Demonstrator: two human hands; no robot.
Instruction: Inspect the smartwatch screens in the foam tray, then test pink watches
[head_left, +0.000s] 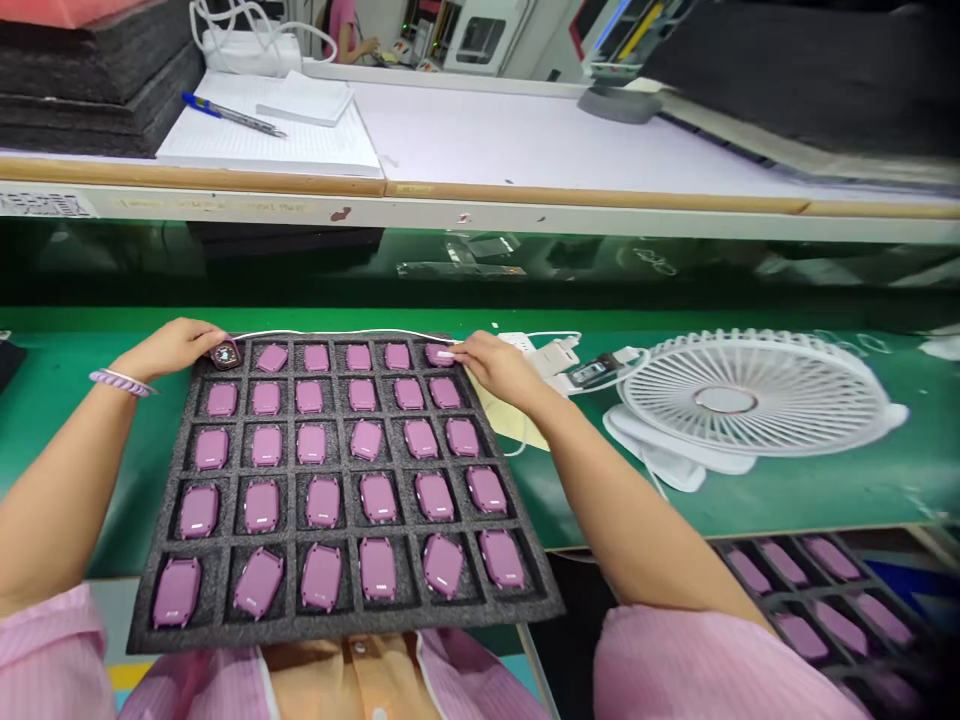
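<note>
A black foam tray point(345, 620) with rows of square compartments lies in front of me, overhanging the bench's near edge. Most compartments hold a purple watch body point(377, 568), back side up, several of them tilted. At the tray's far left corner my left hand point(180, 345) pinches a smartwatch point(225, 354) whose dark face shows a lit dial. My right hand point(491, 365) is closed at the far right corner, its fingertips on a purple watch body point(436, 354). A small white tip shows at those fingers; I cannot tell whether it is a nail or a plug.
A white cable point(337, 332) runs along the tray's far edge. Right of it are a white power strip point(517, 343), an adapter point(553, 358) and a white fan point(750, 395). Another loaded tray point(817, 590) sits lower right. A shelf point(480, 205) crosses above, holding paper point(225, 140) and foam point(90, 90).
</note>
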